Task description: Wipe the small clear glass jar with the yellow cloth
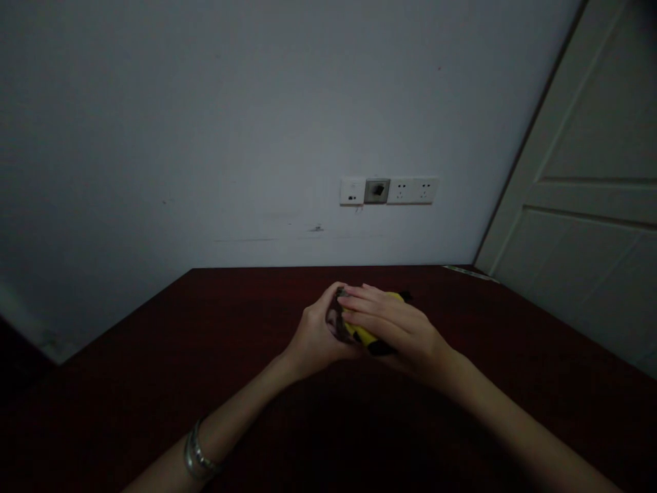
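Close together above the dark red table, both my hands meet around one bundle. My left hand is closed around a small brown-and-pink patterned object, whose kind I cannot make out. Over it lies my right hand, its fingers together and bent across a yellow-and-black piece that looks like cloth. Some yellow and a black tip stick out beyond the right knuckles. The fingers hide most of both things, and the light is dim.
The dark red tabletop runs back to a pale wall. Wall sockets and a switch sit above its far edge. A white panelled door stands at the right, near a thin pale strip on the table's edge.
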The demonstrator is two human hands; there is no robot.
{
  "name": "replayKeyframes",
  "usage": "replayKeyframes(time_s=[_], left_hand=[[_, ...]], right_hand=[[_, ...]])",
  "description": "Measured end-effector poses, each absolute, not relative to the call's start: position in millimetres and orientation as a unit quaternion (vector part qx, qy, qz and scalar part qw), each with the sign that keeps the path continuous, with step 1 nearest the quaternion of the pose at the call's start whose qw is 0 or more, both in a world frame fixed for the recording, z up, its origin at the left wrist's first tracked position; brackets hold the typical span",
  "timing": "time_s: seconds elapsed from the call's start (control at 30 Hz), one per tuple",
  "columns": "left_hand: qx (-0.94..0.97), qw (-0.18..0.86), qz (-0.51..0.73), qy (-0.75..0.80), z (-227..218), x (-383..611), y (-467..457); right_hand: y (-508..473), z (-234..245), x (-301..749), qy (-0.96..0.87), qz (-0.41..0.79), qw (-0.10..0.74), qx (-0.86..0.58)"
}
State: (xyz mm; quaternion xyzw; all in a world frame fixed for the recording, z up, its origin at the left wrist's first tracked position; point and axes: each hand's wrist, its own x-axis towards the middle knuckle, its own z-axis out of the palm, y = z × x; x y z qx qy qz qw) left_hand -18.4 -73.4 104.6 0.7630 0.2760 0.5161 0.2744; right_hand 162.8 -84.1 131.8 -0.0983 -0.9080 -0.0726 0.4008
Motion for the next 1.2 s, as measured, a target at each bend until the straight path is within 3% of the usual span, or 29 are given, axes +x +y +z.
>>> replayKeyframes(time_s=[0.2,0.33,0.5,0.63,0.77,0.97,1.2], left_hand=[[0.81,0.16,0.475,0.304,107,-23,-75],[0.817,0.137,0.471,0.304,105,-21,-76],[0.807,0.165,0.474,0.312,103,-19,-76],[0.801,0.2,0.475,0.304,102,-20,-75],[0.798,0.201,0.481,0.305,101,-21,-75],[0.797,0.195,0.478,0.314,107,-21,-82],[0.724,0.365,0.498,0.309,110,-16,-86]], right_hand=[[-83,136,157,-0.825,0.054,0.525,-0.201],[-82,135,157,-0.819,0.04,0.527,-0.224],[-86,136,160,-0.887,-0.081,0.437,-0.129],[-91,137,156,-0.907,-0.109,0.394,-0.096],[-90,135,154,-0.884,-0.063,0.446,-0.128],[-88,140,152,-0.791,0.101,0.551,-0.244],[-88,136,154,-0.832,0.006,0.534,-0.153]])
